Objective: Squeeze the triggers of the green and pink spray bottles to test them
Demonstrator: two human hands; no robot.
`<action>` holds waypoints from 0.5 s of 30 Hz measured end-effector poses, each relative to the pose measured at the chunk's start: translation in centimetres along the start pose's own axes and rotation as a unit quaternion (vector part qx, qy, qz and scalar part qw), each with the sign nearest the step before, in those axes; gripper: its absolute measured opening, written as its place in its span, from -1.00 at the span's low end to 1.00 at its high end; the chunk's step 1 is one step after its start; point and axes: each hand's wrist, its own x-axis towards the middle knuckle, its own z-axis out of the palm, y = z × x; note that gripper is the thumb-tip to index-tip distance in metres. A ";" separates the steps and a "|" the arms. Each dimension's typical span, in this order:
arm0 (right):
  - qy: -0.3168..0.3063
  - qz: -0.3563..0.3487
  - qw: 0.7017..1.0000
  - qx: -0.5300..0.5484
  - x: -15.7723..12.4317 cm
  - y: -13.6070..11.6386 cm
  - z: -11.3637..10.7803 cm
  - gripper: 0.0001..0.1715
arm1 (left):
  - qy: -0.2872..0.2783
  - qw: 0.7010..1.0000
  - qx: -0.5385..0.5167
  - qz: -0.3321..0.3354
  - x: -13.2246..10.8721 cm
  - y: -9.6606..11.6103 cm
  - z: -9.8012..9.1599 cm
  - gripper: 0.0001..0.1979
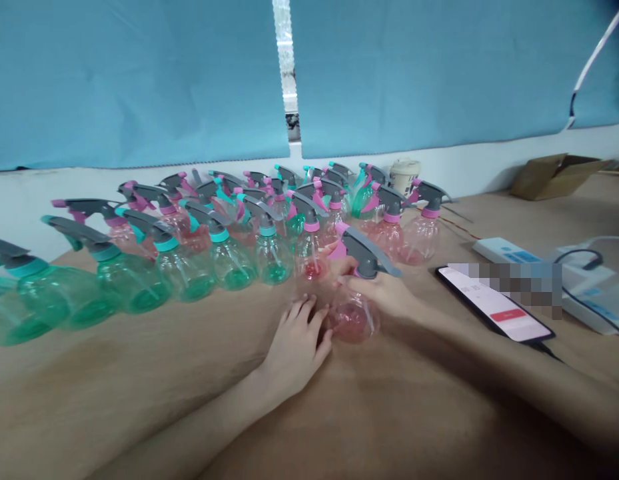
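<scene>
A clear pink spray bottle (353,321) with a grey and pink trigger head stands upright on the wooden table. My right hand (382,293) grips it around the neck, just under the head; the bottle hides part of the fingers. Just left of its base, my left hand (296,343) lies palm down on the table, fingers spread and holding nothing. Its thumb is close to the bottle; whether they touch I cannot tell. Behind the hands stands another pink spray bottle (312,259), with a green spray bottle (272,260) beside it.
Several green and pink spray bottles (189,273) stand in rows at the left and back. To the right are a phone (489,293) with a cable, white boxes (509,252) and an open cardboard box (554,179). A paper cup (404,177) stands near the blue-covered wall.
</scene>
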 end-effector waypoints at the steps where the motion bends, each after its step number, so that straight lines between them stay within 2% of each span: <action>1: -0.006 -0.004 1.000 0.000 0.1 0.1 0.0 -0.96 | -0.001 1.000 -0.001 0.000 0.0 0.0 0.0 -0.69; 4: -0.028 -0.012 1.000 -0.004 0.2 0.5 -0.1 -0.96 | 0.000 1.000 -0.004 -0.001 0.0 0.0 0.0 -0.69; 8: -0.024 -0.016 1.000 0.010 0.5 0.9 -0.1 -0.94 | 0.008 1.000 -0.013 0.001 0.0 0.0 0.2 -0.69; 12: -0.032 -0.023 0.998 0.043 0.5 0.6 -0.1 -0.90 | 0.014 1.000 -0.016 0.002 0.0 0.0 0.1 -0.70; 15: -0.020 -0.026 0.999 0.029 0.4 0.0 -0.3 -0.92 | 0.007 1.000 -0.013 -0.002 0.0 0.0 0.0 -0.70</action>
